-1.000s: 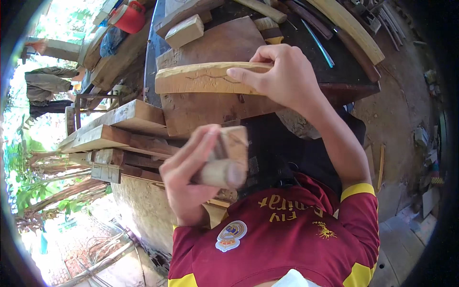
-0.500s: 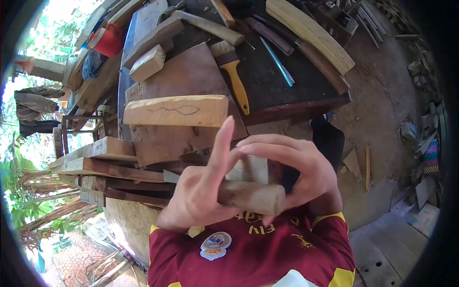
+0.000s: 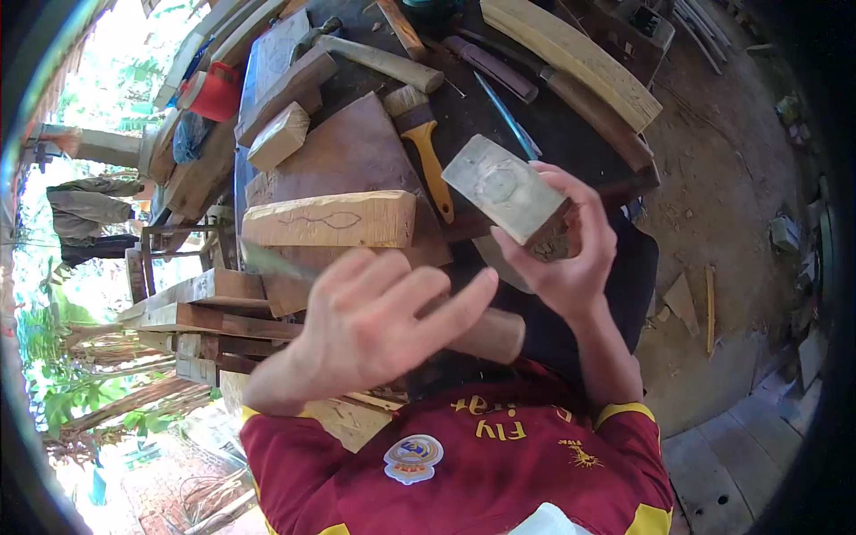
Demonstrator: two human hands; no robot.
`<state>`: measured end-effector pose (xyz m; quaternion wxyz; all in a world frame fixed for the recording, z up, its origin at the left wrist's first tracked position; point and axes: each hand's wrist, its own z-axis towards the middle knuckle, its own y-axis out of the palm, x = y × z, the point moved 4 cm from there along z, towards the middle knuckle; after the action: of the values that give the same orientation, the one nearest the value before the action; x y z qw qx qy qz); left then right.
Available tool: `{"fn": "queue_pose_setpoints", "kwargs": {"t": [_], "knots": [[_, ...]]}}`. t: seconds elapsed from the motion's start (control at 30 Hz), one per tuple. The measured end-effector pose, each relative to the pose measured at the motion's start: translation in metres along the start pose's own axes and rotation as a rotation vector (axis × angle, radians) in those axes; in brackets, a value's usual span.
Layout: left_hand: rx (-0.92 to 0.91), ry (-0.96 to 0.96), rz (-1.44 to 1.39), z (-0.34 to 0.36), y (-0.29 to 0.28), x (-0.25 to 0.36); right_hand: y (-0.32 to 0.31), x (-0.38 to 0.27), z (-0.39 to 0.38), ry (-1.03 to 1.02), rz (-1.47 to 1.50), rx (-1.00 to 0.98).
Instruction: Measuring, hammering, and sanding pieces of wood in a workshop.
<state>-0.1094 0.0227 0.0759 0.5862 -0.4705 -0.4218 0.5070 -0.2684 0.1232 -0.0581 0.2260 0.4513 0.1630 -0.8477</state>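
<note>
My left hand is closed round a bladed tool with a thick round wooden handle, its forefinger stretched out. The tool's blade points left and is smeared by motion, so I cannot tell whether it is a knife or a chisel. My right hand grips a grey rectangular block like a sharpening stone, tilted, with a faint ring mark on its face. Beyond the blade, a pale wooden block with a drawn wavy outline rests on a brown board.
On the dark table lie a yellow-handled brush, a wooden-handled hammer, a blue pen-like stick and a long curved timber. Stacked planks stand at the left. A red container sits farther back.
My hands have moved apart. The right hand has swung up and right, bringing the grey block into plain view above the table edge. My left hand still holds the bladed tool.
</note>
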Motion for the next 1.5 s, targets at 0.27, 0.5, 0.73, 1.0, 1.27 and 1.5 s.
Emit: {"fn": "queue_pose_setpoints", "kwargs": {"t": [0.27, 0.5, 0.73, 1.0, 1.27, 1.5], "knots": [[0.047, 0.016, 0.08, 0.043, 0.005, -0.118, 0.02, 0.003, 0.007, -0.182, -0.572, 0.04], [0.03, -0.063, 0.071, 0.057, 0.052, -0.225, 0.021, 0.016, -0.002, -0.201, -0.615, 0.052], [0.005, -0.163, -0.024, 0.065, 0.082, -0.241, 0.021, 0.025, -0.006, -0.25, -0.618, 0.05], [0.068, -0.282, 0.048, 0.045, 0.03, -0.18, 0.017, 0.022, -0.007, -0.24, -0.604, 0.008], [-0.006, -0.738, -0.307, -0.087, 0.01, -0.166, -0.001, 0.015, 0.014, 0.087, -0.251, -0.052], [0.224, -0.688, 0.036, -0.115, 0.039, -0.117, 0.008, 0.0, 0.099, -0.018, -0.55, -0.157]]}}
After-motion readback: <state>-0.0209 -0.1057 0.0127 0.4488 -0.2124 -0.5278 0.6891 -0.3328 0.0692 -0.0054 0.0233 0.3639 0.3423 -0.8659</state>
